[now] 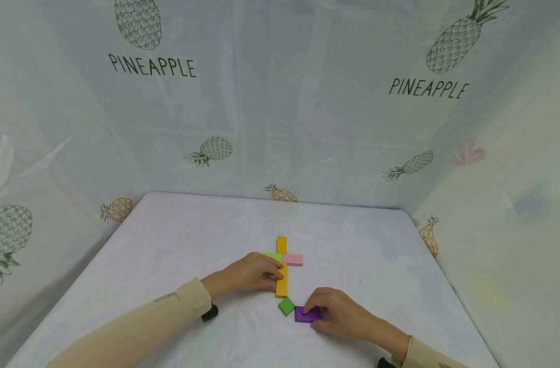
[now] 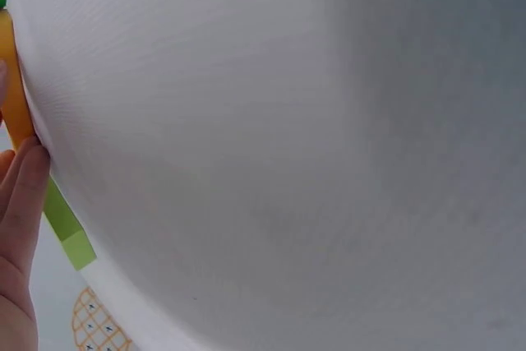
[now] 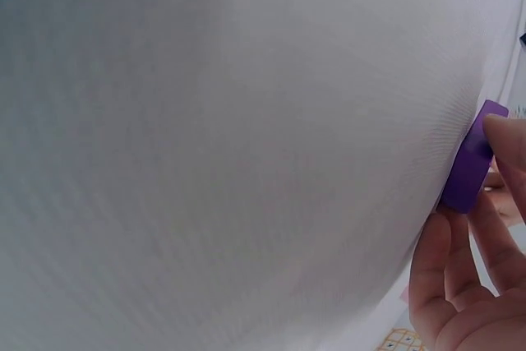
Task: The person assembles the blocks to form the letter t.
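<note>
In the head view, my left hand [image 1: 254,272] holds a long orange block [image 1: 281,290], its thumb and fingertips at the block's left side and top. Light green [image 1: 272,256] and pink [image 1: 293,259] blocks lie side by side at that block's far end. Beyond them is another orange block [image 1: 281,244]. My right hand [image 1: 342,313] pinches a purple block [image 1: 306,314], also seen as a purple block [image 3: 470,162] between thumb and fingers in the right wrist view. A dark green square block [image 1: 286,306], turned cornerwise, lies between the purple and long orange blocks.
A white cloth-covered table [image 1: 192,225] spreads around the blocks. Behind it hangs a pale curtain [image 1: 307,112] printed with pineapples. Dark wrist-worn pieces show at both cuffs.
</note>
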Tool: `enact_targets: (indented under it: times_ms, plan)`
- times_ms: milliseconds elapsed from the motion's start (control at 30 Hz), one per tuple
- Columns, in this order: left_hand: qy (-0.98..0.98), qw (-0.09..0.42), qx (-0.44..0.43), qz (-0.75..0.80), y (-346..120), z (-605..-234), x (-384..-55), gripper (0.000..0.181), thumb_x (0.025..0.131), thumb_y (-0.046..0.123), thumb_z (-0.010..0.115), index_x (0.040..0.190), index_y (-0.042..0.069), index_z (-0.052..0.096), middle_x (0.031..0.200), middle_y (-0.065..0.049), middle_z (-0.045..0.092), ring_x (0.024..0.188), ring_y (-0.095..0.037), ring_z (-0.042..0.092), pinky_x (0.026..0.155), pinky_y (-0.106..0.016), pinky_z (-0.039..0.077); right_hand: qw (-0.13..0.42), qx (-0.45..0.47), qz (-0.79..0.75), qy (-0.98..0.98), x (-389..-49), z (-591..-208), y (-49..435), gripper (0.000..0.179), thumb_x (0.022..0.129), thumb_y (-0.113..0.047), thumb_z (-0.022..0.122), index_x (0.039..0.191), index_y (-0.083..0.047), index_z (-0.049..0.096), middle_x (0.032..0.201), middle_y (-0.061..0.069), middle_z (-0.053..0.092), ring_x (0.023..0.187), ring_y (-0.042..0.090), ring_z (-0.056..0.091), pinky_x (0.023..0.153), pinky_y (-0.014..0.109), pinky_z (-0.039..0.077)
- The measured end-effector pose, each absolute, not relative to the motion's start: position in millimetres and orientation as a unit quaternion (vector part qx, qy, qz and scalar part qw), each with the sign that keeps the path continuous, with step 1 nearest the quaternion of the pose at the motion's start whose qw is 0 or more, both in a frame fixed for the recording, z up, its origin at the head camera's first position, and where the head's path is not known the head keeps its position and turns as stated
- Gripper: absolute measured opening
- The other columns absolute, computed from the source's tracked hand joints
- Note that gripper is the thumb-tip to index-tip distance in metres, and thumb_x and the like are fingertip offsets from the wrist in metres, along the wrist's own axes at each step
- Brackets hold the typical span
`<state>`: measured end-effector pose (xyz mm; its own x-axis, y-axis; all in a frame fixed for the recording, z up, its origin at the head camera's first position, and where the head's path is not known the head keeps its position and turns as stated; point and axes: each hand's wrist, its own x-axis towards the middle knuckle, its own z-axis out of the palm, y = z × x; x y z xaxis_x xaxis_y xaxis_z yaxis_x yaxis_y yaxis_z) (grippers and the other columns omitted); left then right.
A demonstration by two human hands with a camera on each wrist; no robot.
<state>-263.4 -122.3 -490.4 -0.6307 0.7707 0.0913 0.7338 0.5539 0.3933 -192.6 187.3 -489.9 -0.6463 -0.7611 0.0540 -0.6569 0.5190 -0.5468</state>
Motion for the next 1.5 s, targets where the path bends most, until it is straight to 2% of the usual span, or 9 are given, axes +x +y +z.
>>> enact_targets:
  times_ms: [300,733,967,1200,1500]
  plan:
    - [0.885,0.058,0.423,0.184,-118.5,-486.3,-264.4,0.031,0.095,0.030,0.082,0.125,0.019,0.080,0.138,0.003,0.072,0.132,-0.011,0.064,0.113,-0.033,0.050,0.083,-0.417,-0.267,0.865,-192.1,-491.4,188.2,0.029,0.091,-0.017,0.086,0.115,-0.030,0.075,0.116,-0.019,0.069,0.107,0.002,0.064,0.096,0.030,0.058]
    - [0.878,0.053,0.435,0.195,-119.2,-483.7,-262.7,0.031,0.095,0.026,0.083,0.124,0.016,0.080,0.138,-0.002,0.071,0.132,-0.015,0.064,0.111,-0.031,0.052,0.083,-0.418,-0.267,0.864,-191.3,-489.4,188.7,0.029,0.091,-0.018,0.086,0.115,-0.030,0.075,0.117,-0.019,0.068,0.107,0.002,0.063,0.096,0.030,0.057]
    - [0.876,0.050,0.437,0.195,-121.5,-484.9,-261.8,0.035,0.096,0.025,0.082,0.129,0.016,0.077,0.142,-0.001,0.069,0.135,-0.015,0.062,0.112,-0.031,0.051,0.073,-0.430,-0.276,0.857,-189.4,-487.4,189.5,0.032,0.091,-0.018,0.087,0.119,-0.028,0.075,0.119,-0.015,0.069,0.107,0.003,0.063,0.093,0.029,0.058]
    - [0.890,0.047,0.401,0.212,-131.1,-485.2,-257.7,0.041,0.093,0.026,0.085,0.132,0.021,0.076,0.143,0.004,0.068,0.128,-0.011,0.066,0.103,-0.026,0.055,0.073,-0.421,-0.296,0.855,-191.8,-483.3,193.1,0.034,0.090,-0.017,0.086,0.120,-0.027,0.075,0.120,-0.014,0.069,0.104,0.006,0.064,0.088,0.027,0.059]
    - [0.908,-0.023,0.368,0.198,-161.0,-473.8,-246.7,0.049,0.093,0.038,0.085,0.138,0.024,0.073,0.144,0.005,0.068,0.134,-0.016,0.063,0.109,-0.043,0.054,0.061,-0.372,-0.273,0.885,-202.4,-470.1,205.3,0.034,0.091,-0.017,0.085,0.123,-0.025,0.075,0.122,-0.018,0.068,0.114,0.012,0.065,0.093,0.035,0.060]
